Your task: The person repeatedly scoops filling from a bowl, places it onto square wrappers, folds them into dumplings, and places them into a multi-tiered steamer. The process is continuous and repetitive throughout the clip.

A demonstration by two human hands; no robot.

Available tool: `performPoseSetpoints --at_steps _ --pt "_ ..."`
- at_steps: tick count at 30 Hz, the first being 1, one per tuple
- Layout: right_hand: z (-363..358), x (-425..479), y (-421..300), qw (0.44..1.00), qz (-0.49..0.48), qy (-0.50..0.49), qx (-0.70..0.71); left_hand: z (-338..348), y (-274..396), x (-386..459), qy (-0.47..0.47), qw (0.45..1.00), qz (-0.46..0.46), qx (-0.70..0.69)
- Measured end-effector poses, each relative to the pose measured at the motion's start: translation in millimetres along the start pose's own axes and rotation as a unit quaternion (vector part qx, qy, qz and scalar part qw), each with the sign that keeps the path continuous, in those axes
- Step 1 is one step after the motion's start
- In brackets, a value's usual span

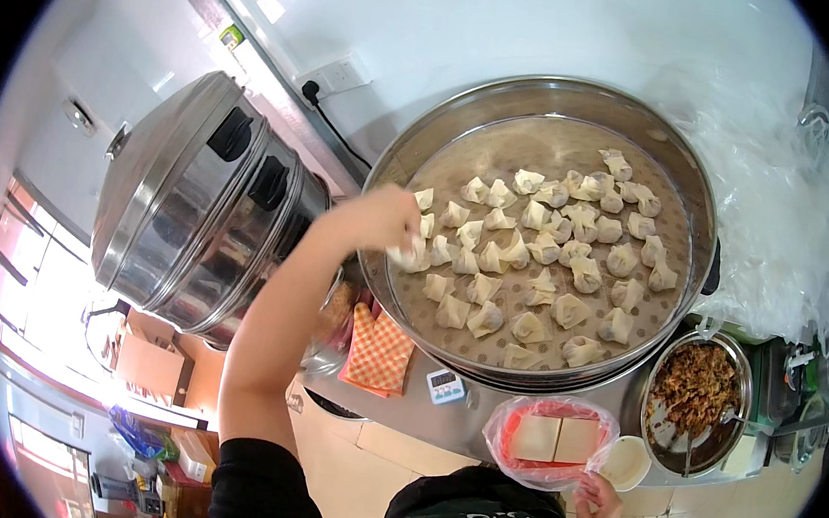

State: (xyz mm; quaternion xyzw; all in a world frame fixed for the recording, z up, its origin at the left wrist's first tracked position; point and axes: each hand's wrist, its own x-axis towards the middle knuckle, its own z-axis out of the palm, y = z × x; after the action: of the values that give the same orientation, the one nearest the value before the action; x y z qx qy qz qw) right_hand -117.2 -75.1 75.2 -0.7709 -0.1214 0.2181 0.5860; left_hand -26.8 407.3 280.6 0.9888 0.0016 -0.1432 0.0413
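My left hand [388, 220], blurred, reaches over the left wall of a large round metal steamer tray [461, 131]. Under its fingertips is a pale folded wonton [409, 256], which it appears to hold. Many more wontons [499, 219] lie spread over the perforated mat. At the near table edge, my right hand [596, 508] pinches the rim of a clear plastic bag [498, 452]. This bag lines a red container with two stacks of square wrappers [538, 438]. Beside that hand is a small pale bowl [628, 462]. A metal bowl of minced filling [693, 387] sits farther right, with utensils in it.
A tall stacked metal steamer [176, 226] rises at the left. Checked orange oven mitts [378, 351] and a white digital timer [446, 387] lie before the tray. Crumpled clear plastic bags [759, 235] fill the right side. A black plug sits in the wall socket [338, 74].
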Motion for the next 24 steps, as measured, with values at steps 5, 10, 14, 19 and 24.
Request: performPoseSetpoints --at_steps 5,10,14,19,24 --pt "0.1 -6.1 -6.6 0.998 -0.002 0.017 -0.057 -17.8 -31.4 71.7 0.123 0.981 -0.077 0.132" --pt "9.9 -22.4 0.8 0.997 -0.003 0.059 -0.04 5.9 -34.1 118.5 0.066 0.974 -0.204 0.076" --pt "5.5 -36.1 15.3 0.996 0.026 0.061 -0.058 5.2 -25.7 110.8 0.056 0.972 -0.212 0.079" --pt "-8.9 -32.1 35.6 0.997 0.035 0.057 -0.035 -20.4 -11.6 50.8 0.233 0.966 -0.114 0.019" --pt "-18.0 -22.3 17.8 0.995 0.02 0.092 -0.033 -15.1 121.0 -49.0 0.197 0.948 0.112 -0.224"
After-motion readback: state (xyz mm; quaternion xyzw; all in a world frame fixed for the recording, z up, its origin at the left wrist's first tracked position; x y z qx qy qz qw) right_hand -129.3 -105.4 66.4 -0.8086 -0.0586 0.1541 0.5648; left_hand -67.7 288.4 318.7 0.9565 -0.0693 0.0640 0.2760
